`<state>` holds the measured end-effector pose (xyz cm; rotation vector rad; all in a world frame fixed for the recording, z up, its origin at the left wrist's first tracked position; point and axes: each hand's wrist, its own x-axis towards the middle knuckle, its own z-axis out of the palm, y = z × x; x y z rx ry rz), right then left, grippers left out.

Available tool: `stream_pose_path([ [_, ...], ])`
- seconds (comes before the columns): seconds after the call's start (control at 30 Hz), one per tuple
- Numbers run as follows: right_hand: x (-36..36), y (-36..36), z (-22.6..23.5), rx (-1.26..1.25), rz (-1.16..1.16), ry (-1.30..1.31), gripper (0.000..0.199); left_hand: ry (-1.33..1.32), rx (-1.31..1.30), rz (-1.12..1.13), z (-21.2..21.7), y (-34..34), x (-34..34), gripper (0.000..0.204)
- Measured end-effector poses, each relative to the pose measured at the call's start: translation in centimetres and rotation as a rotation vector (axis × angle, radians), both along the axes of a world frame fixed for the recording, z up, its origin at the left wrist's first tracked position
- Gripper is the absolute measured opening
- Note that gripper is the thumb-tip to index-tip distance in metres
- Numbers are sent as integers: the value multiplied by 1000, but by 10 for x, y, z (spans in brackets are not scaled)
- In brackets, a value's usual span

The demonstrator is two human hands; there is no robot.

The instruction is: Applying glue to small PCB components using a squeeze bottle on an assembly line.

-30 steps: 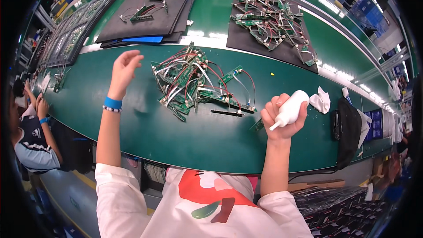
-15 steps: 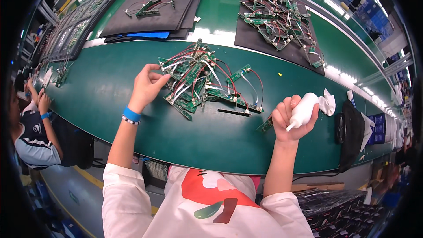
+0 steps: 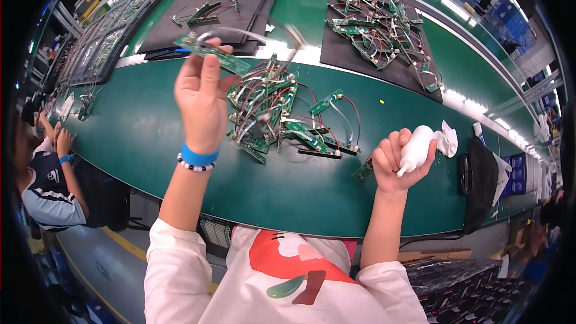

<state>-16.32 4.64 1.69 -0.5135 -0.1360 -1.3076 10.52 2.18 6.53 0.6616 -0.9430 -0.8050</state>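
Observation:
My left hand [image 3: 203,105] is raised at the back of the pile, its fingers closed on a green circuit board [image 3: 234,63]. Wires trail from that board to the right, smeared by motion. Below and right of the hand lies a tangled pile of wired circuit boards [image 3: 293,108] with red, white and black leads. In my right hand [image 3: 390,165] is a white squeeze bottle [image 3: 420,144], its narrow nozzle tipped down toward me. Just left of those fingers, a small circuit board [image 3: 362,171] shows partly behind the hand.
Beyond the green table [image 3: 270,204], a black mat [image 3: 396,75] carries many more wired boards. Black sheets [image 3: 174,33] at the back left hold a few. At right are crumpled tissue [image 3: 446,139] and a black bag [image 3: 480,186]. Another person [image 3: 57,186] works at far left.
My left hand has lifted a circuit board off the pile, moving up and away from me. The right hand keeps the bottle in nearly the same place.

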Motion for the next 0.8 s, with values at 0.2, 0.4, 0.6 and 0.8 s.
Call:
stream_pose_path([
  [0.2, -3, -2, -1, 7, -13, -20, 55, -135, 341, -327, -18, 4, -23, 27],
  [0.4, 2, -1, 1, 40, -12, -10, 53, -228, 382, -380, -12, 13, -25, 28],
  [0.6, -1, 4, 5, 29, -43, -24, 39, -240, 319, -490, -10, 17, -19, 28],
  [0.8, 3, 3, 6, -19, -48, 8, 39, 266, 150, -783, -16, 19, 3, 36],
])
